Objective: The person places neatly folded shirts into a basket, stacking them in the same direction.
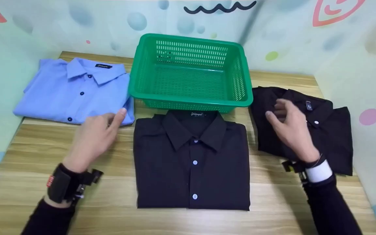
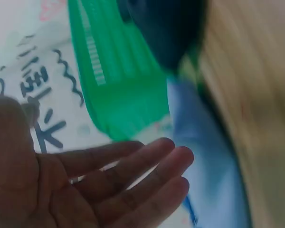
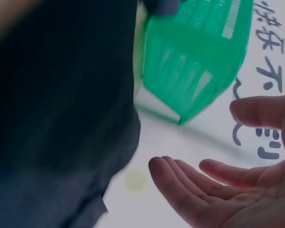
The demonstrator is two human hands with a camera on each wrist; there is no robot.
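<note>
A folded black shirt (image 1: 165,169) with pale buttons lies at the middle of the table, its collar toward the basket. My left hand (image 1: 93,137) is raised near the lower right corner of a folded light blue shirt (image 1: 57,88), holding nothing; the left wrist view shows its fingers (image 2: 133,180) relaxed and extended. Over a second folded black shirt (image 1: 328,140) at the right hovers my right hand (image 1: 292,127). Its thumb and fingers (image 3: 180,190) are apart, with nothing between them in the right wrist view.
Behind the middle shirt stands a green plastic basket (image 1: 188,101) with slotted walls and nothing in it. Patterned walls (image 1: 273,39) close off the back and both sides of the wooden table (image 1: 109,202).
</note>
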